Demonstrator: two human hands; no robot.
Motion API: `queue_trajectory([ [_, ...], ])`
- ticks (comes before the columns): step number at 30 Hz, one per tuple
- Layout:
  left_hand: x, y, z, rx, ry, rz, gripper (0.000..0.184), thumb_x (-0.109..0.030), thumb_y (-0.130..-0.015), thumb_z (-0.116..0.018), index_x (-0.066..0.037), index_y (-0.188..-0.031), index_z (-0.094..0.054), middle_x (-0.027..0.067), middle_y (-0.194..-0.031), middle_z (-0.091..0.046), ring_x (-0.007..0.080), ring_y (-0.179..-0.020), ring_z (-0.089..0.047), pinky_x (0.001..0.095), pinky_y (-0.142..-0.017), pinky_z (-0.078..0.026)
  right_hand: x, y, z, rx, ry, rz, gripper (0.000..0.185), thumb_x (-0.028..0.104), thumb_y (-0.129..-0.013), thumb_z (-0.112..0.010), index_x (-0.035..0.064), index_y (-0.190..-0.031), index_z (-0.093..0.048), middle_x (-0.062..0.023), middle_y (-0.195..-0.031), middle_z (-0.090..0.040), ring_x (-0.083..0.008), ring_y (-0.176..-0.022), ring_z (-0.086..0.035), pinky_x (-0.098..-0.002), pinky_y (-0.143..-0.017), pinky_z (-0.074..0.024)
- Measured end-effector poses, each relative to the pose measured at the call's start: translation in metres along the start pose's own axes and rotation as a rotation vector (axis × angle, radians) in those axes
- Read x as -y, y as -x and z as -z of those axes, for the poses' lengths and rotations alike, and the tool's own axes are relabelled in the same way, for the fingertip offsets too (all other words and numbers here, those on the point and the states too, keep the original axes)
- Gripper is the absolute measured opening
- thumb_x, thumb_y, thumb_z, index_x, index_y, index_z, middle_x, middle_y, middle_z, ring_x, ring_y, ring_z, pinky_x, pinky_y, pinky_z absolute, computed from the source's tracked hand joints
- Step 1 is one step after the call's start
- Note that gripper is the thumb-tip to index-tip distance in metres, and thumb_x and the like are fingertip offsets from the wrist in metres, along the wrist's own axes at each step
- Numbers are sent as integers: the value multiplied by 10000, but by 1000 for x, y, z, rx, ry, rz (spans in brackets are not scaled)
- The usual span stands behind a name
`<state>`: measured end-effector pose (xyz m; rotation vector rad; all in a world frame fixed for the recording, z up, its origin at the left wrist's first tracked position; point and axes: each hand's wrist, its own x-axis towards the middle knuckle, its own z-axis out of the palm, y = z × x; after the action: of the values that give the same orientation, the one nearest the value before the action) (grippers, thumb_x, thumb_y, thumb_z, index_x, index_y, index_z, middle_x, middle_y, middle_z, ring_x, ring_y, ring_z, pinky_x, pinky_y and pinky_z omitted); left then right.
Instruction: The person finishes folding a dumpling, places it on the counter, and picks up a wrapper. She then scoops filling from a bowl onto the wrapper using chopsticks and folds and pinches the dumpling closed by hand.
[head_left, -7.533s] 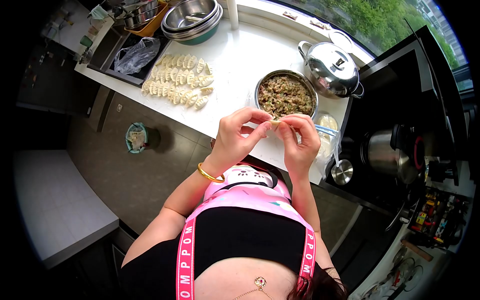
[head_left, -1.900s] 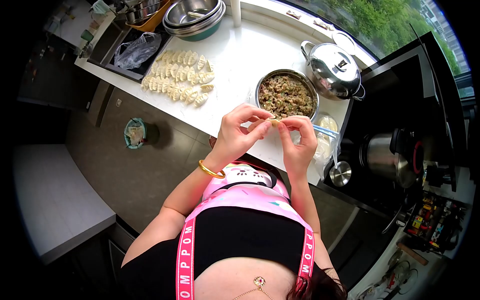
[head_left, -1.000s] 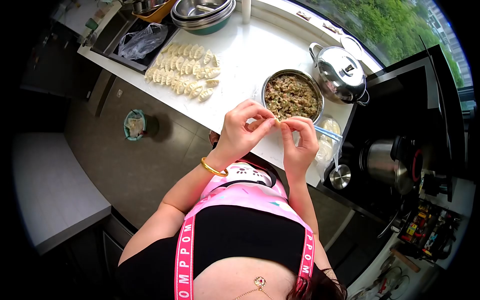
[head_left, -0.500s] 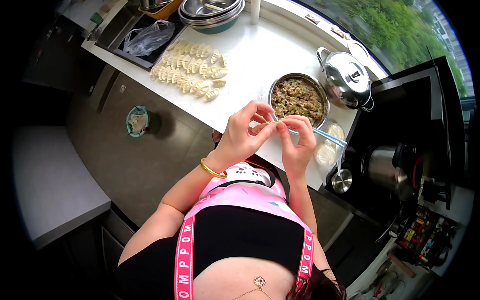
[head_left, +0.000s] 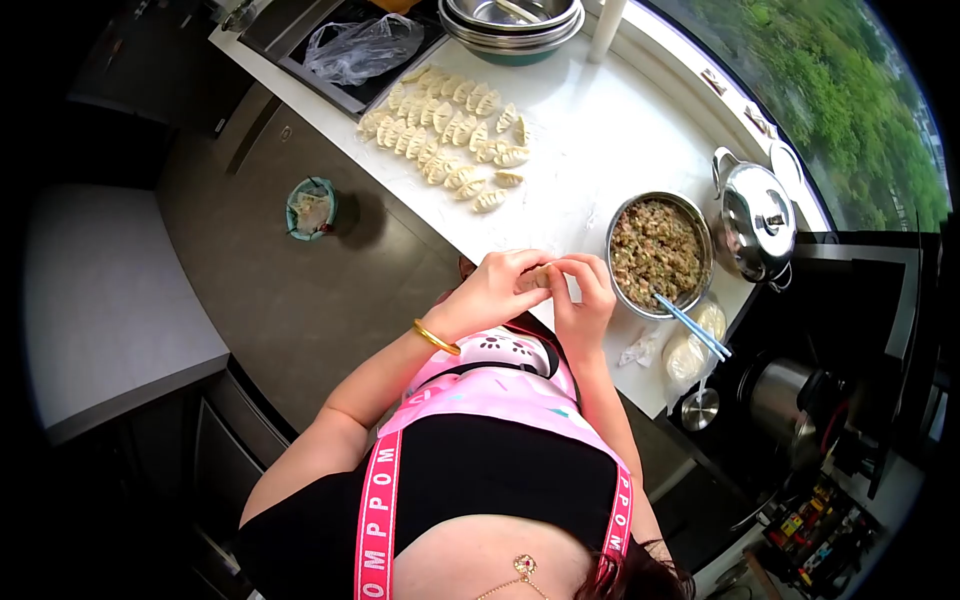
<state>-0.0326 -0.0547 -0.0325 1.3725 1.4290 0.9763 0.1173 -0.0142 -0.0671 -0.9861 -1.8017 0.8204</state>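
Note:
Between both sets of fingertips is a pale dumpling, partly hidden by the fingers. My left hand, with a gold bangle at its wrist, is closed on one side of it. My right hand pinches the other side. Just right of the hands stands a steel bowl of minced filling. Blue chopsticks lean over its near rim. Several pleated dumplings lie in rows on the white counter, farther off to the left.
A lidded steel pot stands by the window. Pale dough in clear plastic lies below the bowl. Stacked basins sit at the back, near a plastic bag. A lined bin is on the floor.
My view has turned, so the counter things appear farther right and lower. My hands have come down, nearer my body and away from the filling bowl, still holding the dumpling.

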Motion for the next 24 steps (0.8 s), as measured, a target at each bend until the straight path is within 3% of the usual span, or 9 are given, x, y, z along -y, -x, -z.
queue_trajectory([
  [3,33,-6,11,-13,-33,69,268,-122,-816,-695,28,-1033,-642,88,-808,-642,128,-691,-606,274,-644,-503,-11,-3,-19,64,87,-49,171,-20,-834,-648,4,-1003,-645,-125,-969,-630,-248,-862,-623,-325,-716,-505],
  [5,64,-15,15,5,-21,223,256,-134,-813,-702,13,-1015,-650,101,-827,-661,145,-697,-625,293,-663,-508,-13,-5,-25,59,52,-128,187,-14,-843,-643,0,-1030,-639,-125,-994,-628,-244,-887,-625,-323,-723,-513],
  [8,133,-26,12,-53,-73,288,246,-143,-812,-707,-2,-1005,-654,109,-839,-675,150,-706,-637,304,-682,-514,-20,-7,-21,53,47,-214,177,-1,-874,-620,-15,-1050,-630,-120,-1001,-635,-221,-897,-634,-307,-730,-524],
  [10,170,-35,8,-81,-134,303,244,-145,-809,-712,-9,-1002,-654,127,-858,-687,179,-735,-658,323,-705,-521,-26,-5,-17,46,53,-287,165,15,-868,-625,-4,-1031,-627,-139,-959,-634,-261,-841,-635,-337,-721,-512],
  [13,183,-52,8,-245,-195,188,189,-106,-805,-678,1,-954,-633,178,-900,-664,316,-817,-661,381,-743,-519,-30,0,-12,5,93,-322,118,15,-886,-607,-12,-998,-632,-136,-914,-638,-247,-801,-640,-327,-708,-513],
  [16,194,-67,5,-238,-318,75,166,-82,-793,-673,-15,-937,-624,162,-859,-649,331,-828,-639,416,-753,-502,-29,7,-7,-47,114,-376,99,20,-899,-595,-19,-980,-636,-138,-905,-638,-241,-793,-641,-322,-698,-515],
  [20,204,-68,5,-135,-546,-74,175,-69,-779,-664,-68,-947,-616,134,-922,-604,337,-873,-602,435,-755,-494,-32,23,8,-142,154,-441,102,27,-909,-585,-29,-977,-636,-141,-903,-638,-247,-793,-641,-321,-699,-517],
  [24,200,-63,5,-82,-835,-134,333,-77,-783,-676,-87,-1107,-601,110,-1060,-566,306,-989,-565,427,-836,-481,-34,51,39,-268,152,-546,98,44,-909,-598,-17,-975,-638,-131,-905,-641,-239,-786,-644,-320,-678,-518],
])
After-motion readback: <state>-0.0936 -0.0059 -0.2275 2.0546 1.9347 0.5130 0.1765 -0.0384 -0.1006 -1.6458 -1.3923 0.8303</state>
